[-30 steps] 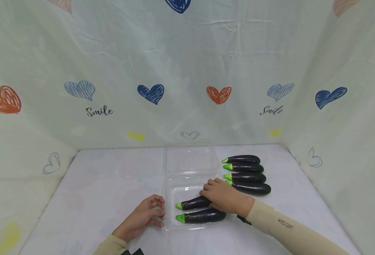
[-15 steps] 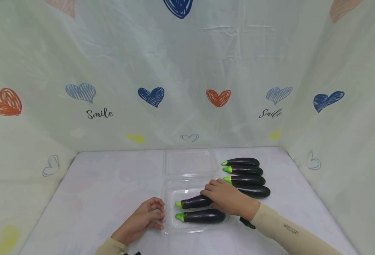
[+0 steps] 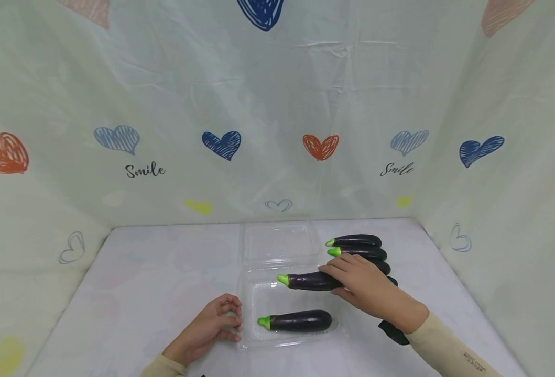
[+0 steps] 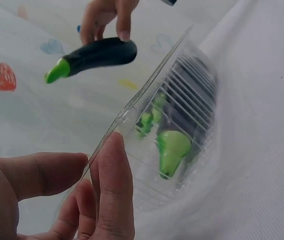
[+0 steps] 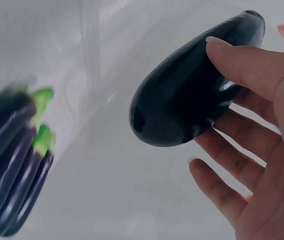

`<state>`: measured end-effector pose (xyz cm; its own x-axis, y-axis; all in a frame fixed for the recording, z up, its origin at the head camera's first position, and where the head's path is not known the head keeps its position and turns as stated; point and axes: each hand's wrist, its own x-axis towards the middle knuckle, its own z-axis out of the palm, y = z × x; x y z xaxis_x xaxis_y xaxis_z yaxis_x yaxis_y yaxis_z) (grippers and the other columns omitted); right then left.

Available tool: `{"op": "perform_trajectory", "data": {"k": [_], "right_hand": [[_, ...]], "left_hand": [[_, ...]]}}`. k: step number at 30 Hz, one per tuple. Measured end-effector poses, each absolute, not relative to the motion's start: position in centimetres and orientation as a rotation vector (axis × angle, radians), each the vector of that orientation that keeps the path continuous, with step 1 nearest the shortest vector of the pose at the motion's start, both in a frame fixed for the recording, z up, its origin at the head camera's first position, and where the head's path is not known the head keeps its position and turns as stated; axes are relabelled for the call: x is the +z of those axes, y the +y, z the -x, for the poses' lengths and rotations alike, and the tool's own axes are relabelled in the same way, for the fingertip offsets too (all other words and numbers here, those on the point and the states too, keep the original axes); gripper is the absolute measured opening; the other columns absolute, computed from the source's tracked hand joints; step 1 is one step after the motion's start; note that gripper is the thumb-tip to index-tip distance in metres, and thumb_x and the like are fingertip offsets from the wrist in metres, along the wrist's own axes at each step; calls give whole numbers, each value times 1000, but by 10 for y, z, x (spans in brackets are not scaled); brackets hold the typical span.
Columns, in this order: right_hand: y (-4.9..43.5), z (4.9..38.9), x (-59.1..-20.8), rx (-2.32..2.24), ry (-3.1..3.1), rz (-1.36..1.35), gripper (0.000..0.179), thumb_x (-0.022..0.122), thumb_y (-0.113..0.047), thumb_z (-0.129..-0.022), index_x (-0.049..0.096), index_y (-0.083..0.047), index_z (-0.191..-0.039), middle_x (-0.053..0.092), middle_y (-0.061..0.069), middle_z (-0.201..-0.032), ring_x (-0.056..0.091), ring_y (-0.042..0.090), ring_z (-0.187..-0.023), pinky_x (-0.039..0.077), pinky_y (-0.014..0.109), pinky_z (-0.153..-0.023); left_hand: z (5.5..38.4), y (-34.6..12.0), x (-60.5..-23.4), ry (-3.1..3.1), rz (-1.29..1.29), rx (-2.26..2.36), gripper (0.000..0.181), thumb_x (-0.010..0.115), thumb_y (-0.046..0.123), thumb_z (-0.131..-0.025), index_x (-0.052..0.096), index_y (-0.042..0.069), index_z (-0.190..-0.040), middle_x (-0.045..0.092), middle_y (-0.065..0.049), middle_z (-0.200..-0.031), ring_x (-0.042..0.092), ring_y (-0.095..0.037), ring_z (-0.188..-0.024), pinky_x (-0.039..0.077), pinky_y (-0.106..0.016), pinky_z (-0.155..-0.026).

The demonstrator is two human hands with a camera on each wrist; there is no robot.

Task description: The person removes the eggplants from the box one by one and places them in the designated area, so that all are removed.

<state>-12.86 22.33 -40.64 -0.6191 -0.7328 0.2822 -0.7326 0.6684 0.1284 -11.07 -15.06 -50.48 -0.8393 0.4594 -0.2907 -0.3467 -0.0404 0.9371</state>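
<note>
My right hand [image 3: 369,287] grips a dark purple eggplant [image 3: 311,281] with a green stem, thumb on one side and fingers on the other. In the left wrist view this eggplant [image 4: 102,53] hangs above the container's rim. A clear plastic clamshell container [image 3: 253,293] lies unfolded, its lid toward the back. Inside its base rests another eggplant [image 3: 301,321], stem pointing left. At the container's left edge, my left hand [image 3: 209,327] pinches the thin rim between thumb and fingers, as the left wrist view shows.
Several more eggplants [image 3: 355,240] lie side by side to the right of the container, partly hidden behind my right hand. The container's lid [image 3: 279,242] lies flat near the back edge of the white-covered table [image 3: 164,283]. A heart-printed curtain [image 3: 268,94] surrounds the table.
My right hand has lifted the upper eggplant out of the container's base and moved it back and to the right. My left hand stays at the rim.
</note>
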Motion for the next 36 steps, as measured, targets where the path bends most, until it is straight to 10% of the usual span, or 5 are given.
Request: {"op": "perform_trajectory", "data": {"k": [36], "right_hand": [[313,98,-447,-19,-2820,-703,52,96,-11,-71,74,-10,-119,73,4,-113,68,26,-105,60,45,-87]], "left_hand": [[109,-152,-506,1679,-147,1944,33,63,0,-96,47,-1,-125,56,-2,-100,60,-17,-88,63,-31,-72]]}}
